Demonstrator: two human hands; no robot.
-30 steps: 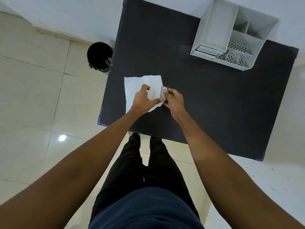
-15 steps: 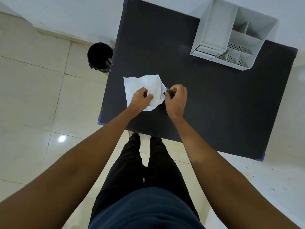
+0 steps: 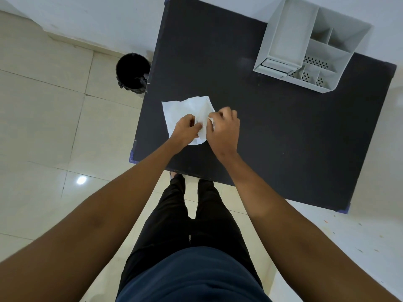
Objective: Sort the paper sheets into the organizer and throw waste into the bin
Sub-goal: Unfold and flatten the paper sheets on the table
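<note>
A white paper sheet [image 3: 185,107] lies crumpled and half lifted on the left part of the black table [image 3: 272,127]. My left hand [image 3: 185,128] grips its lower middle. My right hand [image 3: 224,127] pinches the sheet's right side, and the paper bunches between the two hands. A grey organizer [image 3: 281,40] with several compartments stands at the table's far right. A black bin [image 3: 132,73] stands on the floor by the table's left edge.
Pale tiled floor [image 3: 43,127] surrounds the table, with a white wall behind it. My legs in dark trousers [image 3: 192,214] stand at the table's near edge.
My right hand has moved left onto the sheet and closed on it. The paper has gathered tighter between both hands.
</note>
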